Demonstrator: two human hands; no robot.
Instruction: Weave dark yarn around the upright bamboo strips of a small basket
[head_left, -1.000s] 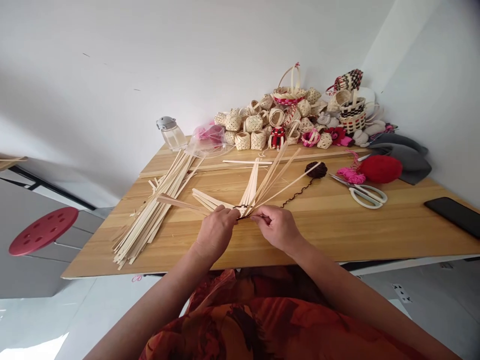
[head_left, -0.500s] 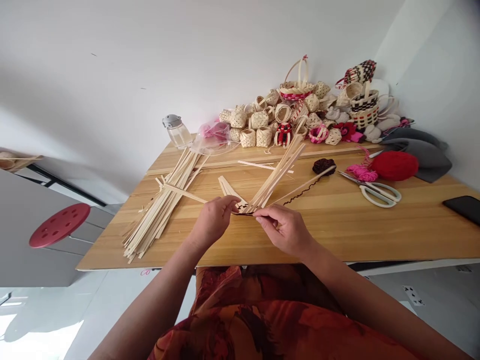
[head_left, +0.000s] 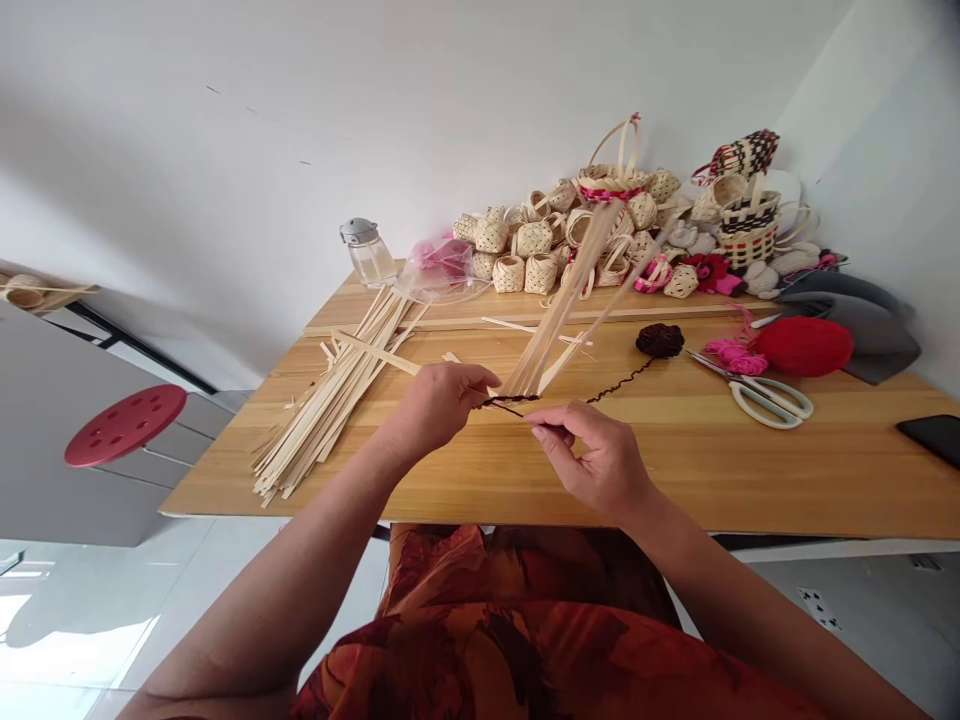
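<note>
My left hand (head_left: 448,402) is closed on the near left edge of a partly woven piece of pale wooden strips (head_left: 559,300). Its long strips fan up and away to the right, somewhat blurred. Dark brown yarn (head_left: 510,411) stretches from the left fingertips to my right hand (head_left: 589,445), which pinches it between thumb and forefinger, a little apart from the weaving. A dark row of yarn runs along the weaving's near edge. From behind the right hand a crinkled strand leads to a brown yarn ball (head_left: 660,340). My left fingers hide part of the weave.
A bundle of loose strips (head_left: 341,400) lies to the left. Scissors (head_left: 757,390), red yarn (head_left: 804,346) and a phone (head_left: 930,438) are on the right. Many small woven baskets (head_left: 534,238) and a lidded bottle (head_left: 367,253) stand along the back. A red stool (head_left: 126,425) is beyond the table's left edge.
My right hand has drawn away from the left, and a length of brown yarn now spans between them. The weaving has turned, its strips swinging more upright. The camera view has shifted slightly.
</note>
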